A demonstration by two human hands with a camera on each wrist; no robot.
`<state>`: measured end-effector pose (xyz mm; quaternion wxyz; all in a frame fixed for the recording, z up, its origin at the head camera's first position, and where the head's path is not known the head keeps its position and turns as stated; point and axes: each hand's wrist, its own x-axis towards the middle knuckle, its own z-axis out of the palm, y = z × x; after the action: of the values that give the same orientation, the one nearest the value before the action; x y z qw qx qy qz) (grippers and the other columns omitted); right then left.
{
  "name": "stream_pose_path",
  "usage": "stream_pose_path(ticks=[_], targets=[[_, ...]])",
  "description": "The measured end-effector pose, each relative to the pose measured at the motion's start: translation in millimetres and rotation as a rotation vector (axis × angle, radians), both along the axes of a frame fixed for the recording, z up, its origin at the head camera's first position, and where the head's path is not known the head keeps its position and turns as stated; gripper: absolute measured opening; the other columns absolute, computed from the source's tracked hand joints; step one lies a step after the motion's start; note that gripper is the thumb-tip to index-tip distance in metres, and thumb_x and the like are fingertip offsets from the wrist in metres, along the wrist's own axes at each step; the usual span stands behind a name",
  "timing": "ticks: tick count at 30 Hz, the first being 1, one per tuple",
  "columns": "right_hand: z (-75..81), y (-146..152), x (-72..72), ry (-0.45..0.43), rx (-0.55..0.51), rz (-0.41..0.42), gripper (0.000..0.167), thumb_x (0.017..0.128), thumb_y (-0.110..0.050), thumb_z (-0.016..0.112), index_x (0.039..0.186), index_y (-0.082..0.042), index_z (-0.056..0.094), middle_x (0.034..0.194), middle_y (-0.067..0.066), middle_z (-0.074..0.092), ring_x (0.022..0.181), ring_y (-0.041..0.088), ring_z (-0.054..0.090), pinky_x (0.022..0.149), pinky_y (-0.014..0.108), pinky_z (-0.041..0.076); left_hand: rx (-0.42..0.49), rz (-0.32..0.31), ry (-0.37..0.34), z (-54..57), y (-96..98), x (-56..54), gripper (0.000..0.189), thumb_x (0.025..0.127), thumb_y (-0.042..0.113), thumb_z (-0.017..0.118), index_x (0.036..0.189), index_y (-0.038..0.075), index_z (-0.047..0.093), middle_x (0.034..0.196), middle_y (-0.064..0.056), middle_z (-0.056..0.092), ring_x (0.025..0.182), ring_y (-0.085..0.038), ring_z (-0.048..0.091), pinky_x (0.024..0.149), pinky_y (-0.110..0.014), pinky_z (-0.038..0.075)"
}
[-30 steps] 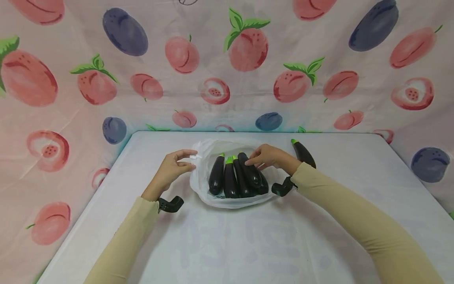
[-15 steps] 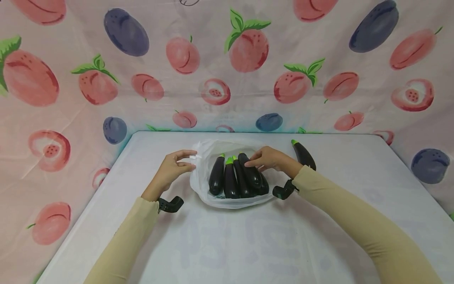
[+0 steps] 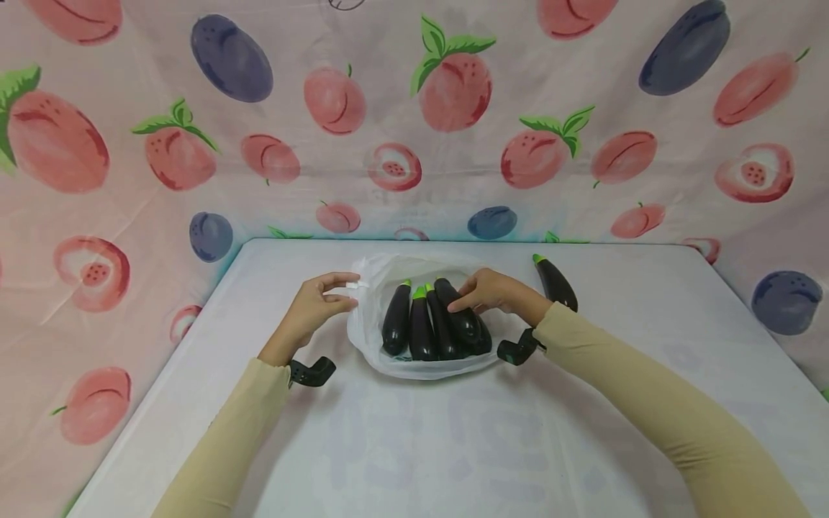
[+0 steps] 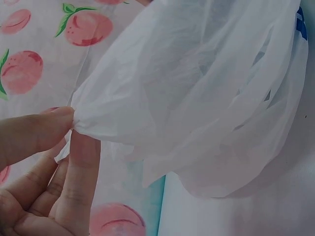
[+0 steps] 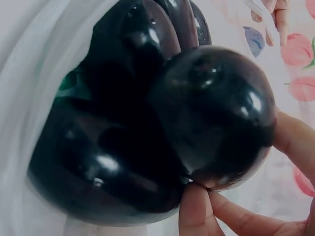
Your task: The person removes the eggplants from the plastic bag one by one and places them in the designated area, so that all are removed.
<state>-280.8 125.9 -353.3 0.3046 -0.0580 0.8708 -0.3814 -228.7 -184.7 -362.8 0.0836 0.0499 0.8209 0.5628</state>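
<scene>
A white plastic bag (image 3: pixel 364 334) lies mouth-up on the table with several dark, glossy eggplants (image 3: pixel 396 324) inside, their green stem ends away from me. My left hand (image 3: pixel 307 313) pinches the bag's left edge; in the left wrist view, thumb and finger grip the gathered plastic (image 4: pixel 93 115). Inside the bag mouth, my right hand (image 3: pixel 501 291) holds the topmost eggplant (image 3: pixel 465 327) on the right. The right wrist view shows its rounded end (image 5: pixel 221 118) between thumb and fingers, close against another eggplant (image 5: pixel 108 167). The held eggplant's stem end is hidden in that view.
One more eggplant (image 3: pixel 555 280) lies on the white table (image 3: pixel 414 446) behind the right wrist, partly covered by the arm. A fruit-print cloth (image 3: pixel 363 173) hangs behind the table and along its left side.
The right hand's fingertips have slid slightly down along the topmost eggplant. My left hand and the bag stay in place.
</scene>
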Motion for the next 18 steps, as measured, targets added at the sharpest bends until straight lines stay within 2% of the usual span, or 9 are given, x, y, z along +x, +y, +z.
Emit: stream_pose_path(ticks=[18], targets=[[-4.4, 17, -0.3, -0.117, -0.152, -0.037, 0.060, 0.089, -0.019, 0.064, 0.137, 0.007, 0.040, 0.140, 0.025, 0.041, 0.130, 0.037, 0.042, 0.107, 0.045, 0.039, 0.015, -0.001, 0.010, -0.1, -0.8, -0.1, 0.049, 0.086, 0.007, 0.066, 0.132, 0.007, 0.052, 0.133, -0.016, 0.049, 0.091, -0.007, 0.064, 0.086, -0.024, 0.052]])
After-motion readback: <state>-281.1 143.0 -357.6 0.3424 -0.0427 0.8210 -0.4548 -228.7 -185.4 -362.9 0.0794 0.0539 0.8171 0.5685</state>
